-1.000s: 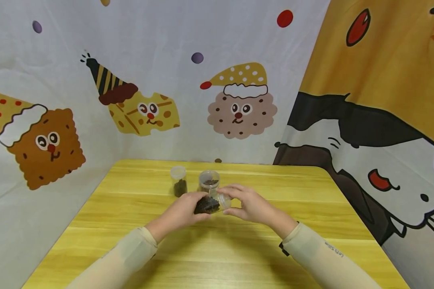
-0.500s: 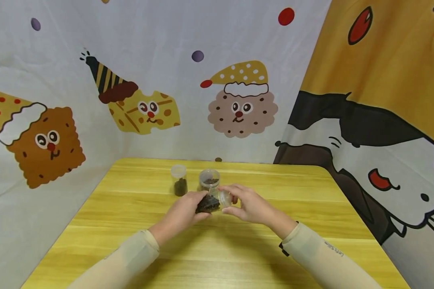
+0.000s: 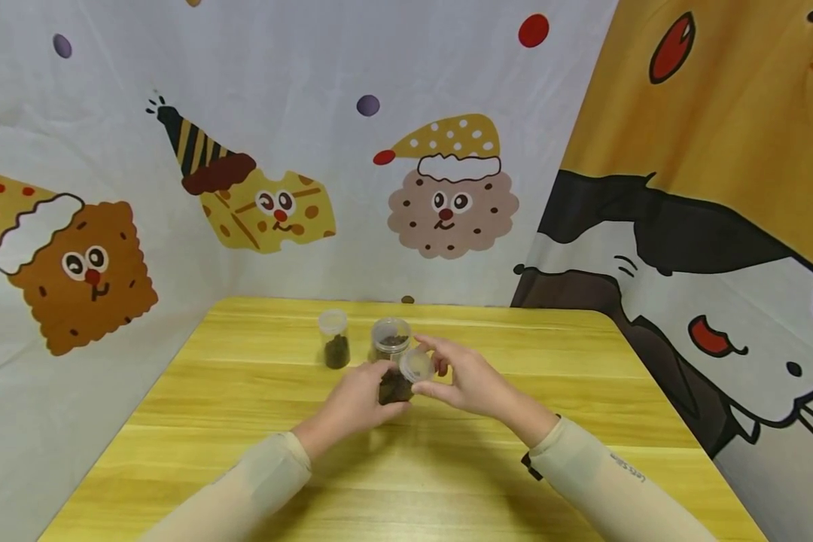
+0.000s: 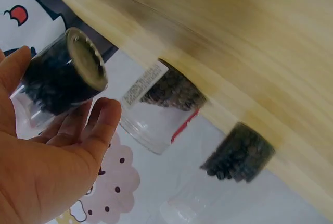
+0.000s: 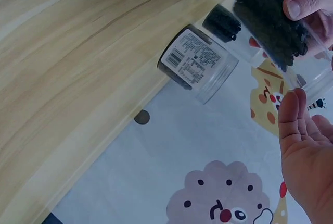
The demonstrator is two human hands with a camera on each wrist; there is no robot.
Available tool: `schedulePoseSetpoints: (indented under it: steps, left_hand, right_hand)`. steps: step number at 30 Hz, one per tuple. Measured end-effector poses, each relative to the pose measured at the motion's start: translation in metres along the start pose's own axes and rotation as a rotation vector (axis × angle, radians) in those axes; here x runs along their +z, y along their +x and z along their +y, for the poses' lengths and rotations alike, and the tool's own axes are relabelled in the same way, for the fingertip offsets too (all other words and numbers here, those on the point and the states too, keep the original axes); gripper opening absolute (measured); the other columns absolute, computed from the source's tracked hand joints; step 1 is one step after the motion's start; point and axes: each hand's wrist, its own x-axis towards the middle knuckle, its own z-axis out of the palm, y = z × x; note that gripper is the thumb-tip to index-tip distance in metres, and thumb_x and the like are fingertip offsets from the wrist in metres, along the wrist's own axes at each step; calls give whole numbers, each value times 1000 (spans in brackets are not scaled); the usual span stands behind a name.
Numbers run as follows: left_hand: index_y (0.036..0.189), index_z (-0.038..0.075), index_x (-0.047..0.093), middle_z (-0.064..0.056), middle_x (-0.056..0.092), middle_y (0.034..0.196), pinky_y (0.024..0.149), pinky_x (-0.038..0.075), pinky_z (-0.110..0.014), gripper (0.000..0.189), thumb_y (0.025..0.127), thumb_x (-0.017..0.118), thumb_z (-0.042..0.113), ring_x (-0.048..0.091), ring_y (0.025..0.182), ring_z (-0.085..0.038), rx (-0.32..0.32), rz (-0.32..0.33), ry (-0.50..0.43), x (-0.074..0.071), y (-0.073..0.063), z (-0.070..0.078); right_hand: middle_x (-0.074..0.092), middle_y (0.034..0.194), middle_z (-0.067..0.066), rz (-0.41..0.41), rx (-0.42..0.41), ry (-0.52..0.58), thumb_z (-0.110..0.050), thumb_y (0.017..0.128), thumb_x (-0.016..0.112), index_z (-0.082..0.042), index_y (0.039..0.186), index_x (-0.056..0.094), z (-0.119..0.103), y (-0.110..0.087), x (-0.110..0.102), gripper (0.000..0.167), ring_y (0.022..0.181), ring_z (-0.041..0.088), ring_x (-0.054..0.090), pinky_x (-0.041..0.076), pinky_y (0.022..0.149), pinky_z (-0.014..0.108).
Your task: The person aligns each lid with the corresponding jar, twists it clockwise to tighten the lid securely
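A clear plastic jar (image 3: 396,386), partly filled with small dark pieces, is held tilted above the table in front of me. My left hand (image 3: 355,399) grips its body, thumb on the near side. At the upper end, my right hand (image 3: 466,378) pinches the translucent lid (image 3: 418,365) between thumb and fingers. The left wrist view shows the base of this jar (image 4: 60,75) raised off the wood. Just behind it stands a wider clear jar (image 3: 391,331) with brown pieces and a white label (image 5: 187,57).
A taller, narrow jar (image 3: 336,350) of dark pieces stands to the left of the wide one. All this is on a yellow wood-grain table (image 3: 257,376). A white cloth backdrop (image 3: 352,263) with cartoon figures hangs behind the table's far edge.
The held jar has turned from lying nearly sideways to a steeper tilt, its lid now facing up towards me. My left hand has moved slightly right; the standing jars have stayed put.
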Motion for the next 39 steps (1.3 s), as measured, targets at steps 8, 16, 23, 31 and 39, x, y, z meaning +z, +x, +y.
schedulePoseSetpoints:
  steps: [8, 16, 23, 31, 39]
  left_hand:
    - [137, 4, 64, -12, 74, 129, 88, 61, -46, 60, 90, 88, 33, 72, 109, -23, -55, -23, -205, 11, 6, 1]
    - [142, 6, 61, -12, 72, 134, 101, 59, -54, 67, 90, 89, 36, 70, 124, -31, -115, 0, -280, 21, 15, 9]
    - [147, 16, 60, -8, 72, 137, 101, 59, -53, 65, 91, 87, 37, 70, 124, -30, -124, 1, -320, 33, 33, 19]
    - [143, 7, 59, -13, 70, 136, 104, 58, -55, 62, 91, 87, 29, 68, 126, -33, -162, 24, -379, 53, 64, 32]
    - [148, 6, 55, -16, 67, 144, 108, 57, -55, 68, 93, 86, 29, 66, 132, -36, -251, 40, -356, 69, 100, 44]
  right_hand:
    - [74, 124, 5, 23, 52, -7, -32, 96, 83, -9, 153, 57, 6, -4, -13, 67, 87, 14, 65, 51, 59, 21]
    - [73, 125, 3, 24, 120, -133, -34, 100, 78, -11, 147, 63, 34, -16, -22, 55, 84, 7, 59, 54, 70, 24]
    - [73, 132, 6, -2, 155, -163, -38, 99, 78, -10, 147, 63, 45, -25, -27, 58, 85, 9, 61, 54, 69, 23]
    - [71, 138, 11, -26, 256, -157, -37, 100, 77, -6, 147, 62, 62, -37, -31, 58, 91, 12, 63, 52, 67, 24]
    - [71, 137, 14, -26, 348, -173, -36, 101, 76, -4, 147, 62, 79, -47, -38, 58, 93, 16, 66, 53, 68, 29]
